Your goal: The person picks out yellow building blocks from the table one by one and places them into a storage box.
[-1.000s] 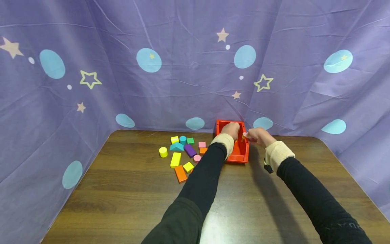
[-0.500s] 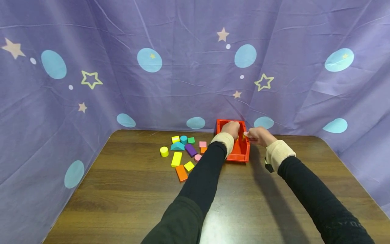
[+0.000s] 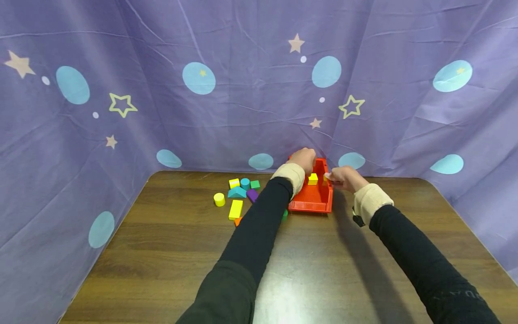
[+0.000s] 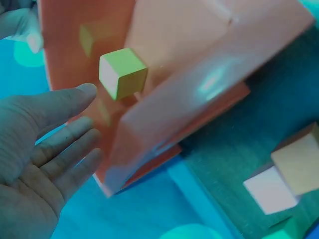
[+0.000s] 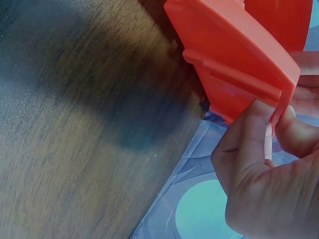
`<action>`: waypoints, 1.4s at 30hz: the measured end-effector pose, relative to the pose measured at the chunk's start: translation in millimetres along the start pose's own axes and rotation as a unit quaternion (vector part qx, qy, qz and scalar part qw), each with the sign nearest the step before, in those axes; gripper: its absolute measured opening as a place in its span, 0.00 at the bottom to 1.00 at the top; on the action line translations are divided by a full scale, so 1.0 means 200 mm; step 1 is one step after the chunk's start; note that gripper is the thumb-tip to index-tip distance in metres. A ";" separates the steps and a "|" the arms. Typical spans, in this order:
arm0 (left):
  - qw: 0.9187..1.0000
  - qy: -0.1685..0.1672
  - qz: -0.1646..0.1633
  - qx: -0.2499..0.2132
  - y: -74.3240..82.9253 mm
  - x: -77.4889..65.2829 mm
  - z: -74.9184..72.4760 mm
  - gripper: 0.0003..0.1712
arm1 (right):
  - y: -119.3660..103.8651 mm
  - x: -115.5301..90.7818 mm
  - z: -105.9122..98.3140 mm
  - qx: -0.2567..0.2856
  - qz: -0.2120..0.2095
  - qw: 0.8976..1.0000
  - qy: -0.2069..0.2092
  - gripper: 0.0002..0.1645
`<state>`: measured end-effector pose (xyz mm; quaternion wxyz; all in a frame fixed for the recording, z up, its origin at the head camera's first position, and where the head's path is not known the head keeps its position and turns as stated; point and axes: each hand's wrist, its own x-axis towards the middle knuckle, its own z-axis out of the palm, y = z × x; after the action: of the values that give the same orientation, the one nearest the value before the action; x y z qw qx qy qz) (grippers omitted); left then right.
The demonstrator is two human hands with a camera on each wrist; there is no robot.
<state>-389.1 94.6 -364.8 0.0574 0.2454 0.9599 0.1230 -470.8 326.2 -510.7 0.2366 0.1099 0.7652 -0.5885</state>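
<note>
A red plastic bin (image 3: 310,206) stands on the table's far side, with a yellow cube (image 3: 313,179) inside it. In the left wrist view the cube (image 4: 122,74) lies just beyond my left thumb tip, apart from it. My left hand (image 3: 304,159) is over the bin's far left part, fingers loosely extended, nothing in them. At the bin's right side, my right hand (image 3: 346,177) grips the wall. The right wrist view shows this hand (image 5: 284,186) pinching the red rim between thumb and index finger. My left sleeve hides some blocks in the head view.
Left of the bin lie several blocks: a yellow cylinder (image 3: 219,200), a teal triangular block (image 3: 237,192), a yellow rectangular block (image 3: 235,209), a purple block (image 3: 252,195) and a green block (image 3: 255,184). A purple patterned curtain (image 3: 226,117) hangs behind the wooden table (image 3: 162,261).
My left hand has moved up and left from inside the bin, uncovering the yellow cube. Its forearm now covers more blocks. The right hand keeps its hold on the bin.
</note>
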 end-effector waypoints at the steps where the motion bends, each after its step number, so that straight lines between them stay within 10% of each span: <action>1: 1.000 0.000 0.002 0.005 0.00 0.00 -0.01 0.08 | 0.00 0.00 0.00 0.002 0.002 1.000 0.003 0.13; 15: 0.999 0.002 0.034 0.000 0.05 -0.06 -0.17 0.07 | -0.15 -0.27 0.13 -0.010 0.020 0.999 0.022 0.17; 26: 0.997 0.020 0.079 0.009 0.12 -0.12 -0.27 0.17 | -0.04 -0.03 0.01 -0.017 0.023 0.999 0.019 0.18; 32: 0.994 0.017 0.111 0.014 0.14 -0.15 -0.30 0.17 | -0.17 -0.36 0.18 -0.019 0.012 0.998 0.055 0.20; 35: 0.992 0.014 0.122 0.015 0.15 -0.18 -0.32 0.16 | -0.18 -0.37 0.17 -0.024 0.011 0.999 0.039 0.19; 42: 0.990 0.019 0.140 0.016 0.16 -0.24 -0.34 0.17 | 0.19 0.47 -0.18 0.005 0.034 0.999 0.037 0.10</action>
<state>-344.2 84.7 -288.7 0.0173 0.3756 0.9189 0.1193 -542.7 360.5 -581.3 0.2276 0.1584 0.7663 -0.5796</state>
